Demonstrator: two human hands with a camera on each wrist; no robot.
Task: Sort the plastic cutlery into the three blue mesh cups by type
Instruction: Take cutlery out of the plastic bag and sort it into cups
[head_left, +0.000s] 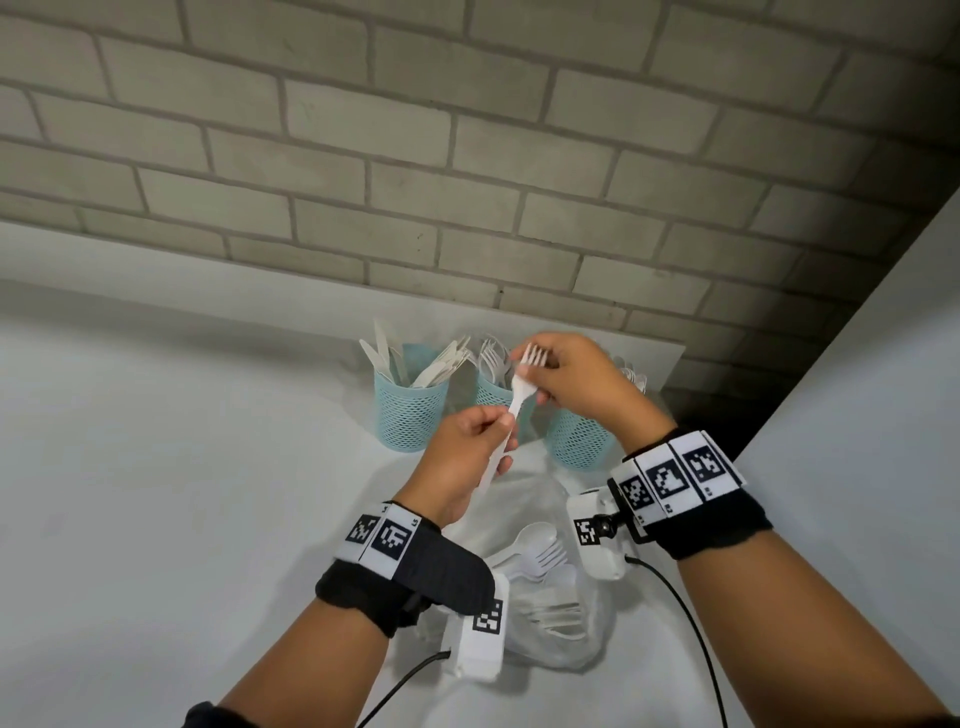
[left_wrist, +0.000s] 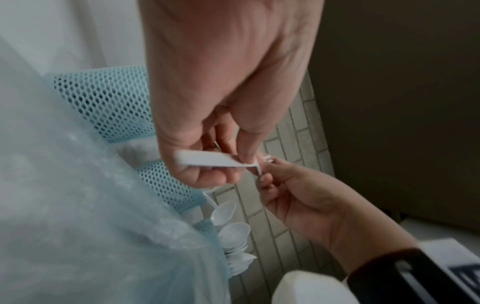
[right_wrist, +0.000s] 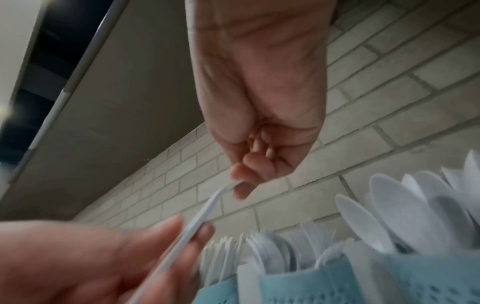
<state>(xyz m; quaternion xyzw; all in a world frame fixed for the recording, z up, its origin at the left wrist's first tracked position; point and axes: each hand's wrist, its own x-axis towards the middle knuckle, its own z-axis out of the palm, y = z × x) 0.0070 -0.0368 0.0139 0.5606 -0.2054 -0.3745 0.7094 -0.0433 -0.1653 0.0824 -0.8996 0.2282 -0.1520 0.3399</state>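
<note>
A white plastic fork (head_left: 519, 387) is held in the air between both hands, tines up. My left hand (head_left: 505, 423) pinches its handle (left_wrist: 207, 160) low down. My right hand (head_left: 531, 375) pinches its neck just below the tines, above the middle cup. Three blue mesh cups stand by the brick wall: the left cup (head_left: 410, 418) holds knives, the middle cup (head_left: 491, 392) holds forks (right_wrist: 270, 251), and the right cup (head_left: 579, 441) holds spoons (right_wrist: 384, 207). The right hand hides much of the right cup's top.
A clear plastic bag (head_left: 550, 639) with several loose forks and spoons lies on the white counter (head_left: 156, 467) under my wrists. A white panel (head_left: 883, 389) rises at the right. The brick wall (head_left: 467, 156) stands close behind the cups. Cables trail from both wrist cameras.
</note>
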